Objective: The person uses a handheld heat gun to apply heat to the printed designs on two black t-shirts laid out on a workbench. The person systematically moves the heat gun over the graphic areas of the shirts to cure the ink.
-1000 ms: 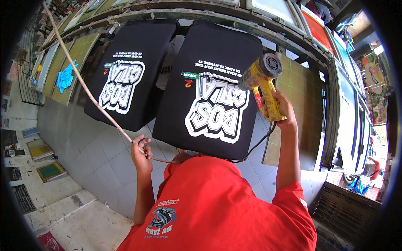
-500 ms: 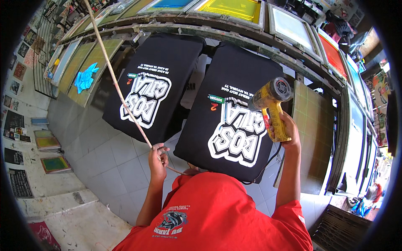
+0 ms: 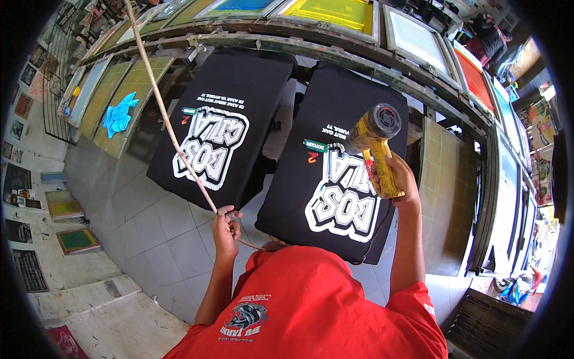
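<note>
In my right hand [image 3: 399,179] is a yellow heat gun [image 3: 382,161], gripped by its handle. Its dark, round rear end faces up and its nozzle points down to the left, above the white lettering print of the right-hand black T-shirt [image 3: 341,90]. My fingers are partly hidden behind the handle. My left hand [image 3: 225,230] is closed on a long pinkish cord [image 3: 164,113] that runs taut from the upper left and bends toward my body below the hand. A second black T-shirt [image 3: 239,78] with a matching print lies flat to the left, beneath the cord's line.
Framed printing screens [image 3: 332,13] line a dark rail [image 3: 263,42] along the far side and curve round to the right. A crumpled blue cloth [image 3: 119,113] lies on a board at the left. Another board [image 3: 445,191] stands right of my right arm, over grey floor tiles [image 3: 143,227].
My right hand and the heat gun have shifted slightly left over the print. The right-hand shirt sits a little further right. My left hand keeps its place on the cord.
</note>
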`<state>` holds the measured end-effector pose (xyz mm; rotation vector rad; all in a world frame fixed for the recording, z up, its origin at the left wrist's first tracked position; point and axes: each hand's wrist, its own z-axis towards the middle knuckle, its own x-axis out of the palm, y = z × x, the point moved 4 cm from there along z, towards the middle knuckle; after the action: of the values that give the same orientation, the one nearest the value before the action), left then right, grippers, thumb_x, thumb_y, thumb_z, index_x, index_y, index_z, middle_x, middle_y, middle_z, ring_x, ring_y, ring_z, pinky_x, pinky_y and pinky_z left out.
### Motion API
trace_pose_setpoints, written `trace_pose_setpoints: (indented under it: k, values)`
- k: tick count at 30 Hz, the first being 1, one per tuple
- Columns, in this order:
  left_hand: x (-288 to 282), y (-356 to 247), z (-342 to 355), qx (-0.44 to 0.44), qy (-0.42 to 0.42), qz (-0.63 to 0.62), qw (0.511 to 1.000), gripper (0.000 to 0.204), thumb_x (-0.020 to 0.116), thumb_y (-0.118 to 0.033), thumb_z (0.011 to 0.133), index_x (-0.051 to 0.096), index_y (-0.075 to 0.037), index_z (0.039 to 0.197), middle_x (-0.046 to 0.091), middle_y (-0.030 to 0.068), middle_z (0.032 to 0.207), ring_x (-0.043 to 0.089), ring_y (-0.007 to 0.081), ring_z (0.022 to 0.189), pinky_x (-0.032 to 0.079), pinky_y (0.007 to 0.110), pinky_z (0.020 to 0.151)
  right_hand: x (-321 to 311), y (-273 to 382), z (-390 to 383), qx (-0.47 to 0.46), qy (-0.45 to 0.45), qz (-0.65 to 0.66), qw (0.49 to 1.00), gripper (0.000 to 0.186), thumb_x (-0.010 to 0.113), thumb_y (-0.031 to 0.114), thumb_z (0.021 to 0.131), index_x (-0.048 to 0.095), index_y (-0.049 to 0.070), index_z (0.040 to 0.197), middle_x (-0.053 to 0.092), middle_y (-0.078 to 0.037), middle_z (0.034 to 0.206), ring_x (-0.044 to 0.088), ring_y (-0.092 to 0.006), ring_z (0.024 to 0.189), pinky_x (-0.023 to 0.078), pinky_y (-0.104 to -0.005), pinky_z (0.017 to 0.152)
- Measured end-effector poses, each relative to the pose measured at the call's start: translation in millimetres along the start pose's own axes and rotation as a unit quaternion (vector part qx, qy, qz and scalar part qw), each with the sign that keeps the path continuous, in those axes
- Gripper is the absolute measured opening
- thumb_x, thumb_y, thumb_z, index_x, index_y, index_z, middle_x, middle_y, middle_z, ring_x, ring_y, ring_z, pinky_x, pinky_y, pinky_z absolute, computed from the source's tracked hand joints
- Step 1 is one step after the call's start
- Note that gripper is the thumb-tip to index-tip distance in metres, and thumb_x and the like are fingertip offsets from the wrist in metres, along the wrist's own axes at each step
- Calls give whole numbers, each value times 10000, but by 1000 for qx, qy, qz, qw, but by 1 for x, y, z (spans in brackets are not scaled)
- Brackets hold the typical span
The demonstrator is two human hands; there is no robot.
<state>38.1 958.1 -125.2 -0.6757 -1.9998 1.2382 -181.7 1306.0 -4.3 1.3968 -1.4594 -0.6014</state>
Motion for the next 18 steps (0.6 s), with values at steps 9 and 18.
trace_pose_setpoints:
  k: [9, 18]
  values:
    - [-7, -3, 8, -16, -6, 0, 1000, 396, 397, -424, 939, 516, -61, 1045, 575, 109, 853, 357, 57, 428, 234, 193, 377, 18, -1, 6, -8, 66, 0, 998, 370, 446, 218, 902, 457, -13, 1190, 564, -94, 817, 549, -129, 610, 470, -243, 504]
    - [-16, -1, 9, -25, -6, -18, 999, 351, 400, -375, 936, 530, -72, 1057, 582, 100, 872, 369, 57, 453, 245, 191, 393, 31, -5, 5, 16, 53, -26, 998, 366, 446, 221, 914, 443, -14, 1195, 560, -99, 823, 551, -130, 614, 482, -254, 499]
